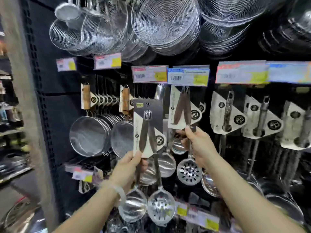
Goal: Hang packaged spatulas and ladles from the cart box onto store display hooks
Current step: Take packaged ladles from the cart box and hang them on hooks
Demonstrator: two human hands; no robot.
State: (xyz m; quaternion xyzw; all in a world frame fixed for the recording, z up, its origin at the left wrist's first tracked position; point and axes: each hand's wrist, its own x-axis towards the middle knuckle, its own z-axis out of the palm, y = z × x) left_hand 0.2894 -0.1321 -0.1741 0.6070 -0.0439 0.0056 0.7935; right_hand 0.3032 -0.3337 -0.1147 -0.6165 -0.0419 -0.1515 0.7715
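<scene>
My left hand grips the lower end of a carded two-piece set; its ladle and slotted skimmer hang below my wrist. The card is held upright in front of the display, under the price tags. My right hand pinches the bottom of a second carded set, whose top sits just under the blue price tag where a hook is. Its slotted skimmer bowl hangs below that hand. The hook itself is hidden behind the tag.
Wire skimmer baskets hang overhead. Round mesh strainers with wooden handles fill the hooks at left. More carded utensils hang at right. A grey pillar stands at far left. Steel bowls lie low at left.
</scene>
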